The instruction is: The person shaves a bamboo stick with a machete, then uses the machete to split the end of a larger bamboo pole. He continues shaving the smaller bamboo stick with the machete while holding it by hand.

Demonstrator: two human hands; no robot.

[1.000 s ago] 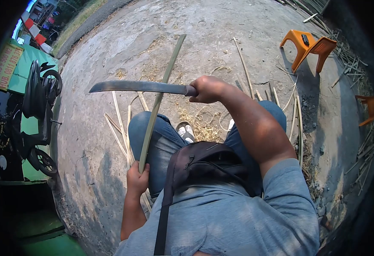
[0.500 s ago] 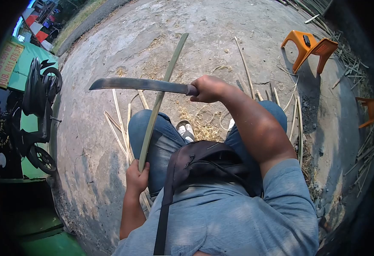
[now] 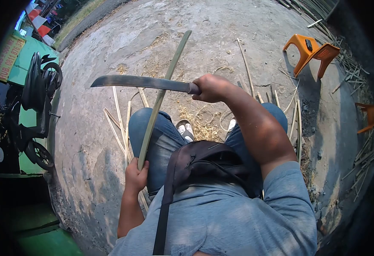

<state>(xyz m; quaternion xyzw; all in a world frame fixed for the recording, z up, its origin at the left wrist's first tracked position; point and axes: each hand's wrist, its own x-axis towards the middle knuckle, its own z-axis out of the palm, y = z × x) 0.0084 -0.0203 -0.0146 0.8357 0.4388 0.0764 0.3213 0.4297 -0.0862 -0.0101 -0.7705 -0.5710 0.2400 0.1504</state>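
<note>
My right hand [image 3: 212, 88] is wrapped round the handle of a machete [image 3: 129, 81], its long dark blade pointing left in front of my knees. My left hand [image 3: 135, 176] grips the near end of a long green bamboo strip [image 3: 152, 120], with the thumb along its side. The strip slants up and away past my left knee. Midway along, the blade crosses over the strip in this view, nearly level. Both knees are bent, in blue jeans, and a dark bag [image 3: 210, 164] rests against my front.
Loose bamboo strips [image 3: 115, 128] lie left of my knees, and others on the right. Pale shavings [image 3: 206, 128] cover the ground between my feet. An orange stool [image 3: 300, 45] stands at the far right with a small black object on it. A motorcycle [image 3: 39, 106] is parked at left.
Very little differs. The machete and my right hand have shifted slightly to the right, and the strip's far end sits a touch higher. The view has turned a little.
</note>
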